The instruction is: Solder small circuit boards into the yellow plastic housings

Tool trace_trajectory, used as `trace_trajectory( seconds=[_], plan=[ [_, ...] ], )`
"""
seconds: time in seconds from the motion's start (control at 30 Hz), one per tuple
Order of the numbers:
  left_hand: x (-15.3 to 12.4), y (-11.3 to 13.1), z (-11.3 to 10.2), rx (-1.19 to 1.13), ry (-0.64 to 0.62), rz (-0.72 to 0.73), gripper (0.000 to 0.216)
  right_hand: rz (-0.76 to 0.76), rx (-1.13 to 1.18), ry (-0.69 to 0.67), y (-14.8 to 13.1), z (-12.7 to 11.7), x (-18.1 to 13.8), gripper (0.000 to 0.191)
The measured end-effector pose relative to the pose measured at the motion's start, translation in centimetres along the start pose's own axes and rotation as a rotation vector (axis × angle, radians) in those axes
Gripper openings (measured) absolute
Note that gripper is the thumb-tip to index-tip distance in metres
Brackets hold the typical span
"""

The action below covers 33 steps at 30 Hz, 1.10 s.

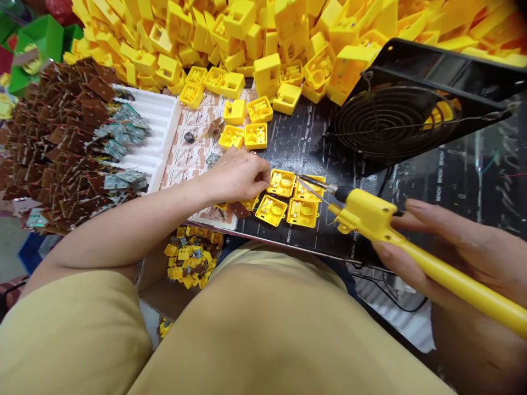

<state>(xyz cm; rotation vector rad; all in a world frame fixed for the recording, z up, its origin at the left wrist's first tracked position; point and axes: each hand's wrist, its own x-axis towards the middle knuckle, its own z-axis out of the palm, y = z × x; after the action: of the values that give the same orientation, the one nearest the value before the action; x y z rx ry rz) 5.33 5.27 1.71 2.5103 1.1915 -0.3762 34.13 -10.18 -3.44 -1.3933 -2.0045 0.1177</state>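
My right hand (465, 247) is wrapped round a yellow soldering gun (366, 211). Its metal tip and a thin guide tube reach over a small yellow plastic case (310, 195). Just left of that case, my left hand (241, 173) has its fingers curled together by the edge of another open yellow case (282, 182); whatever they hold, if anything, is hidden. Two more open cases lie nearest me, one (272, 210) beside the other (303, 213), with small parts and a round grille inside. A brown circuit board (239, 209) lies below my left wrist.
A large heap of yellow cases (230, 33) fills the back. At right stands a black fan (391, 120). Brown circuit boards (53, 142) are piled at left by a white foam tray (158, 120). Below the table edge, a cardboard box (154, 274) holds cases with boards.
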Motion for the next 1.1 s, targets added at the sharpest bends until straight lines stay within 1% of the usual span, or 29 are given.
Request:
trace_trajectory(
  seconds=[0.07,0.17,0.33,0.47,0.57,0.73,0.83,0.9,0.97,1.03,1.1],
  plan=[
    [0.2,0.3,0.0,-0.003,-0.005,-0.021,0.017,-0.127,0.079,-0.039,-0.8,0.0,1.2,0.041],
    [0.6,0.4,-0.2,-0.014,-0.001,-0.015,0.014,-0.19,0.203,-0.071,-1.8,0.0,2.9,0.026],
    [0.8,0.1,-0.2,-0.035,-0.004,-0.035,0.011,-0.301,0.173,-0.035,-1.9,0.0,3.8,0.026],
    [0.9,0.2,-0.2,-0.026,-0.02,-0.029,0.012,-0.32,0.193,-0.048,-2.0,0.1,4.1,0.015],
    [1.0,0.5,-0.5,-0.012,-0.047,-0.02,0.011,-0.374,0.187,-0.024,-2.3,0.3,4.7,0.021],
    [1.3,0.7,-0.8,0.015,-0.074,-0.025,0.01,-0.416,0.212,-0.049,-2.6,0.3,5.5,0.022],
    [1.5,0.6,-0.7,0.023,-0.068,-0.009,0.011,-0.446,0.177,-0.09,-3.0,0.0,5.8,0.023],
    [1.6,0.6,-0.6,0.027,-0.067,-0.004,0.012,-0.428,0.146,-0.148,-3.4,-0.3,6.0,0.021],
    [1.7,0.7,-0.6,0.034,-0.072,-0.003,0.013,-0.404,0.136,-0.176,-3.7,-0.6,6.2,0.018],
    [1.8,0.8,-0.6,0.04,-0.067,-0.014,0.012,-0.37,0.138,-0.2,-3.8,-1.0,6.2,0.015],
    [1.8,0.9,-0.6,0.039,-0.053,-0.027,0.01,-0.365,0.127,-0.191,-3.4,-1.4,6.0,0.018]
  ],
)
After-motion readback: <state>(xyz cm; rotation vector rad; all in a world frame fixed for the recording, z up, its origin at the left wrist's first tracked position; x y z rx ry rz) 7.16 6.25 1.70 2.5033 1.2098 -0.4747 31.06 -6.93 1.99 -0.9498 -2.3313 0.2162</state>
